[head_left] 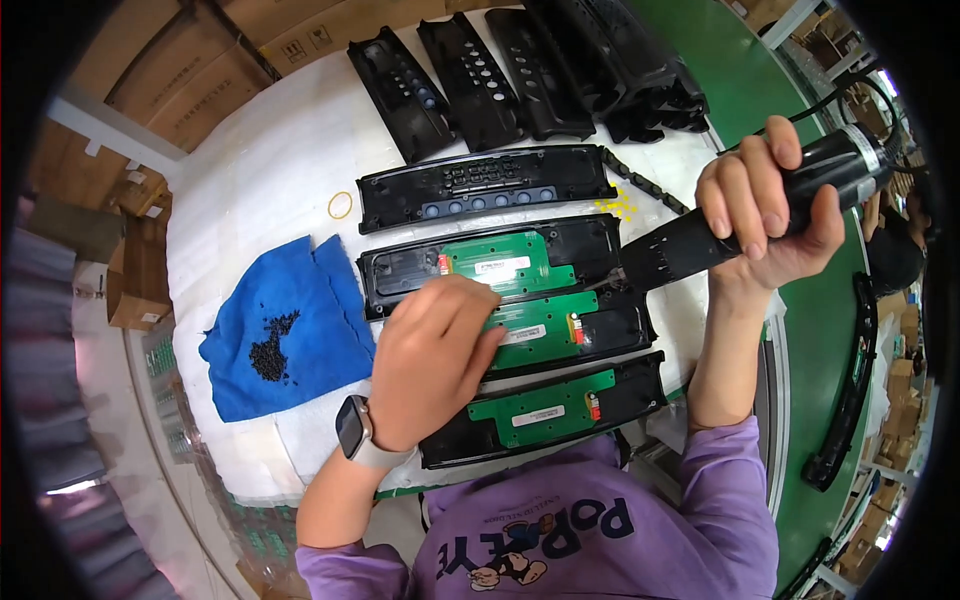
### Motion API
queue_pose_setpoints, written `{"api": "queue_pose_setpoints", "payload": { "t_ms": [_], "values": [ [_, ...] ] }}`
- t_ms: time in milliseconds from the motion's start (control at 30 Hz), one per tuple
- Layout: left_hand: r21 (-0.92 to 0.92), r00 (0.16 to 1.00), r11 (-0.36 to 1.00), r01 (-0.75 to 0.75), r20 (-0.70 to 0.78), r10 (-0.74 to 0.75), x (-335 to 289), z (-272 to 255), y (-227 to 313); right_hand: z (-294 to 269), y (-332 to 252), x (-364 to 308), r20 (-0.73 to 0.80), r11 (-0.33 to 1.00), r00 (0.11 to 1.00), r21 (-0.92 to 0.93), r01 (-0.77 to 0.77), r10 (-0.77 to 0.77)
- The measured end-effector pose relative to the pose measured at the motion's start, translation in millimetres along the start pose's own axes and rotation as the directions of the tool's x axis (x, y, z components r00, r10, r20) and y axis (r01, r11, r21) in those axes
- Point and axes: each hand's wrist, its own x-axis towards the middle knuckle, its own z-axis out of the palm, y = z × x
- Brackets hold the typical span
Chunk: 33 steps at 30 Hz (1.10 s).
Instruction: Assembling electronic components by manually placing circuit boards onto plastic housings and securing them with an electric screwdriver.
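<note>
My right hand (765, 205) is wrapped round a black corded electric screwdriver (675, 250), held aslant. Its thin tip points left, close to the right part of a long black plastic panel (625, 320) with a green circuit board (560, 325) on it. Over the left part of that panel lies my left hand (430, 335), fingers curled in and fingertips by the board; whatever they hold, if anything, is hidden. Just beyond is another black panel (590, 245) with a green board (510, 262). A third panel with its board (535, 412) lies nearer to me.
Small black screws (268, 358) are heaped on a blue cloth (240, 300) at the left. More black housings (400, 95) line the table's far side. Beyond the panels are a rubber band (340, 205) and small yellow pieces (622, 205). A green surface (820, 340) runs along the right.
</note>
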Motion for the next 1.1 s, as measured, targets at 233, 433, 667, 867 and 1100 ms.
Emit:
{"api": "queue_pose_setpoints", "payload": {
  "t_ms": [233, 433, 667, 867, 1100],
  "values": [
    [-0.163, 0.910, 0.973, -0.164, 0.355, 0.213, 4, -12, 45, -9, -16, 2, 0.141, 0.999, 0.990, -0.049, 0.003, 0.004],
    [-0.024, 0.874, 0.953, -0.302, 0.392, 0.287, -23, 37, 54, 13, -15, 1, -0.274, 0.995, 0.957, -0.054, 0.079, -0.091],
    [-0.136, 0.864, 0.963, -0.231, 0.426, 0.268, -11, 30, 44, 12, -19, -2, -0.269, 0.992, 0.956, -0.060, 0.108, -0.120],
    [-0.073, 0.854, 0.971, -0.229, 0.463, 0.237, -9, 20, 42, 3, -21, -2, -0.057, 0.993, 0.995, 0.084, 0.088, -0.084],
    [-0.011, 0.974, 0.981, -0.192, 0.123, 0.192, -30, -15, 21, 16, -33, -4, -0.255, 0.990, 0.962, 0.074, 0.123, -0.101]
  ]
}}
